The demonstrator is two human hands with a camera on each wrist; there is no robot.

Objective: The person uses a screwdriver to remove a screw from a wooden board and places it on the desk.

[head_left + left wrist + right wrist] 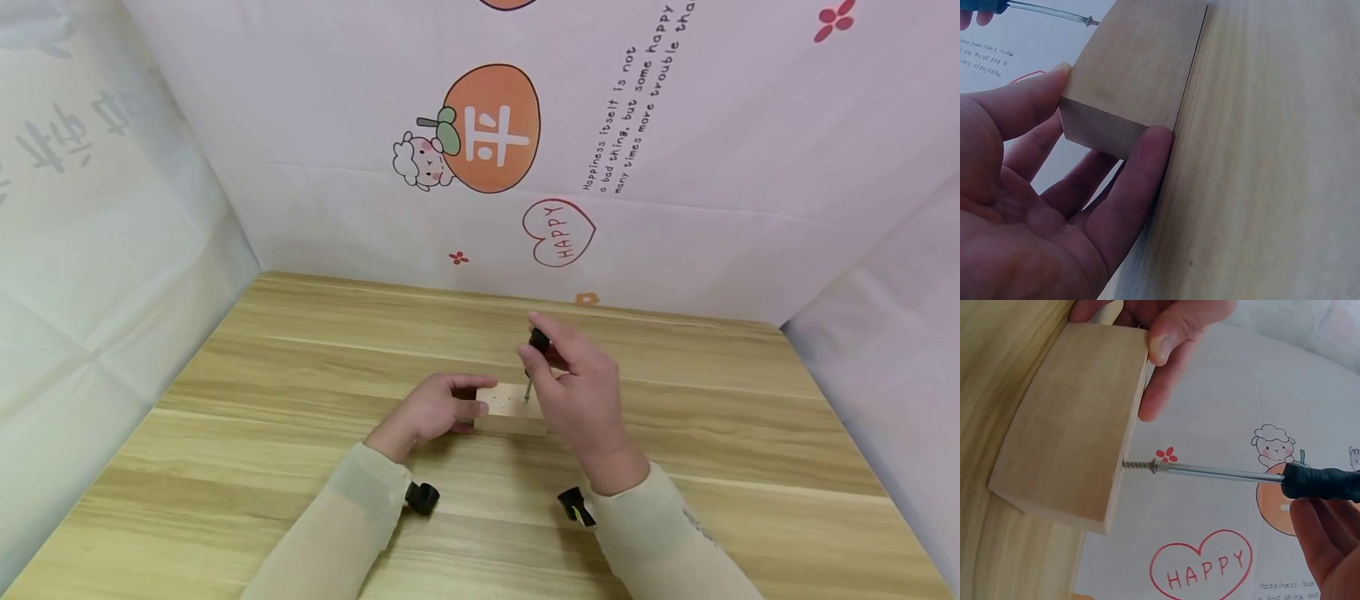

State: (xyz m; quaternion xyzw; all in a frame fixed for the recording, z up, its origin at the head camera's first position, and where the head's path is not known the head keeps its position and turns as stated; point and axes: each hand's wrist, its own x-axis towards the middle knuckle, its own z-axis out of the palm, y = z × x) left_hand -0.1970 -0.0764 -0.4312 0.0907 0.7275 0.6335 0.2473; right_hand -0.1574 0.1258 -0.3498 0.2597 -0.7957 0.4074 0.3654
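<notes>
A pale wooden block [510,423] lies on the table, with a few small dark holes in its top face. My left hand [435,408] grips the block's left end, thumb and fingers on its sides, as the left wrist view also shows. In my right hand [581,396] is a screwdriver [1222,473] with a dark handle and a metal shaft, held upright over the block's right part. Its tip meets the head of a screw [1139,465], whose point touches the block's top face; most of the thread stands out of the wood.
The wood-grain table [300,500] spreads around the block. Behind it hangs a white printed cloth [337,108], with more white cloth at both sides. A black wrist mount sits on each sleeve [360,492].
</notes>
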